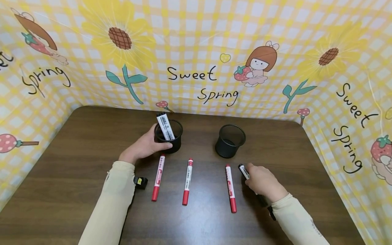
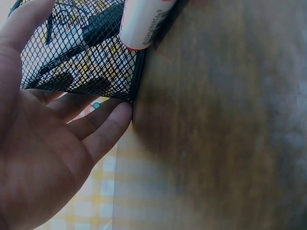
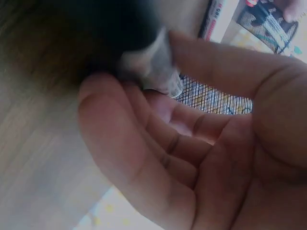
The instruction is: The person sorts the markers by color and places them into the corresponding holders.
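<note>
We see the left hand with thumb and fingers curled round the left cup, near the back of the table; at least one black-and-white marker leans inside. The right hand pinches a black-capped marker; whether this touches the table we cannot tell. Just left of it lies a red marker; beyond stands the right cup.

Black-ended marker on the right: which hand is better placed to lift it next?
Probably the right hand: it is at the black-ended marker, fingers curled around it, while the left hand grips the left mesh cup.
</note>
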A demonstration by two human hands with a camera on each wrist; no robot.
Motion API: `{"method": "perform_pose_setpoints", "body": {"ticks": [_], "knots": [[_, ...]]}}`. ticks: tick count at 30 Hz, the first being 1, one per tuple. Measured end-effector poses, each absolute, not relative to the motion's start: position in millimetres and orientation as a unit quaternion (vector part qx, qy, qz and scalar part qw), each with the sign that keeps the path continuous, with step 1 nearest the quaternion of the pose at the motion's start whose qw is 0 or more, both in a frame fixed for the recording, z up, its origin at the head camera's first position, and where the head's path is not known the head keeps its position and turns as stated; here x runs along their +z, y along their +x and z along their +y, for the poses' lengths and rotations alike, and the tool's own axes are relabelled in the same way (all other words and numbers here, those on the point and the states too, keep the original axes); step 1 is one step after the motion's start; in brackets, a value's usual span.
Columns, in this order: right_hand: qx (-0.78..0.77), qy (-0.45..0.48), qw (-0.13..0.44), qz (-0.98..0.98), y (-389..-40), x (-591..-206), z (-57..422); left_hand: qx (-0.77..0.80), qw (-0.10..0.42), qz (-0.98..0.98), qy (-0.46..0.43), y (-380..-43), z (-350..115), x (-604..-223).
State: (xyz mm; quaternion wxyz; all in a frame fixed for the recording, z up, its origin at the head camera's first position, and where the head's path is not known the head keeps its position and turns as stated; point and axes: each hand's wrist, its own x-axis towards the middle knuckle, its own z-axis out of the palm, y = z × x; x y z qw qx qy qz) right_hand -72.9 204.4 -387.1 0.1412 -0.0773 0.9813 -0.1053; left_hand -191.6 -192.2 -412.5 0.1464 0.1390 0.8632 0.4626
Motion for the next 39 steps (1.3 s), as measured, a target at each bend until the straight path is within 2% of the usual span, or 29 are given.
{"method": "perform_pose_setpoints", "body": {"ticks": [3, 9, 14, 28, 39], "knots": [[-0.08, -0.086, 0.108, 0.987, -70.9, -388.9, 202.3, 0.463, 0.147, 0.864, 0.137, -191.0, -192.6, -412.4], [-0.015, -0.116, -0.004, 0.993, -67.2, -398.0, 199.7, 0.469, 0.147, 0.86, 0.139, -190.1, -192.9, -412.5], [0.008, -0.131, -0.055, 0.99, -66.6, -403.9, 198.7, 0.47, 0.144, 0.86, 0.139, -189.6, -193.1, -411.8], [0.02, -0.161, -0.065, 0.985, -65.7, -410.1, 205.6, 0.47, 0.147, 0.858, 0.141, -190.6, -194.6, -411.5], [-0.153, -0.183, -0.036, 0.97, -73.0, -392.9, 208.9, 0.481, 0.15, 0.852, 0.144, -190.4, -191.6, -410.7]]}}
